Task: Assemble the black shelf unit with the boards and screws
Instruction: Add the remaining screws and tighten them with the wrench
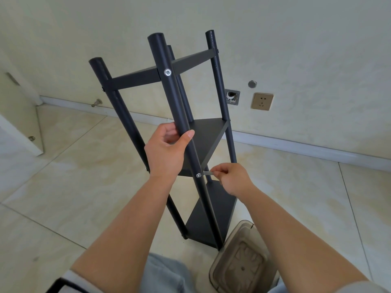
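The black shelf unit [208, 138] stands upright on the tiled floor, with several round posts and three boards. My left hand [167, 151] grips the nearest post [169, 89] just above the middle board. A silver screw [198, 175] sits in that post at the middle board's level. My right hand [231, 178] pinches a small metal hex key [207, 172] whose tip is at that screw. Another silver screw [167, 72] shows higher on the same post, at the top board.
A clear grey plastic container [241, 265] lies on the floor right by the unit's base. A wall with a socket [262, 101] and a baseboard runs behind. A white door edge [19, 115] stands at the left.
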